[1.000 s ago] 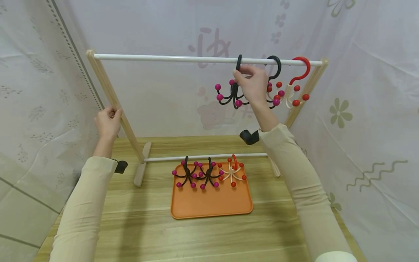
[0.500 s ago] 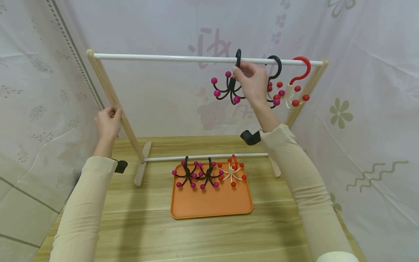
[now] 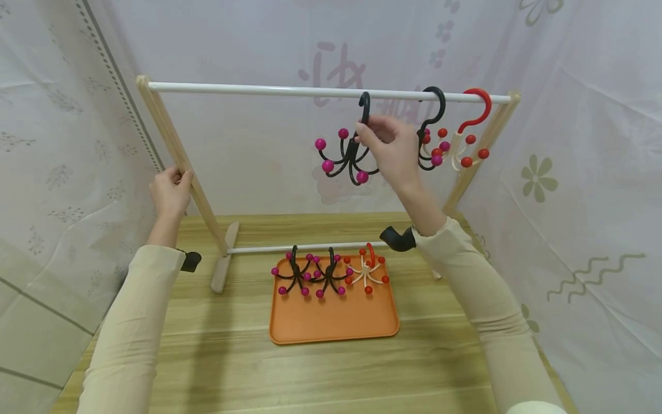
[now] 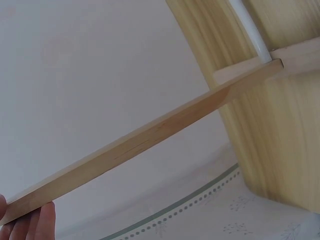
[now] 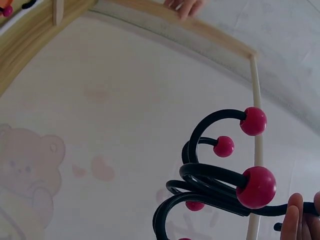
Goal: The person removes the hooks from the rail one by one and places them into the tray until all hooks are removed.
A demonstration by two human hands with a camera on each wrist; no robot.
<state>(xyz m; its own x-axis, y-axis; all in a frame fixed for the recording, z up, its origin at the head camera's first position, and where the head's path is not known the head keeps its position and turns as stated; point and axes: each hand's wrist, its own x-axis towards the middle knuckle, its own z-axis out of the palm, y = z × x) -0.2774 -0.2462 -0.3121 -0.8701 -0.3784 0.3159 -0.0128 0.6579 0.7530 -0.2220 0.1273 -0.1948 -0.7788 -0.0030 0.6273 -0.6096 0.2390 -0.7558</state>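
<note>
Three hook clusters lie on an orange tray atop a wooden table.

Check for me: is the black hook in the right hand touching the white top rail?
Apart. In the head view the black hook, pinched by the right hand, has its curved top just below the white top rail, with curtain showing between them.

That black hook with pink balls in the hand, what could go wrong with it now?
The right hand only pinches the black hook by its stem, off the white rail, so it might slip and drop. Its curly arms could also snag the hanging black hook close beside it.
</note>
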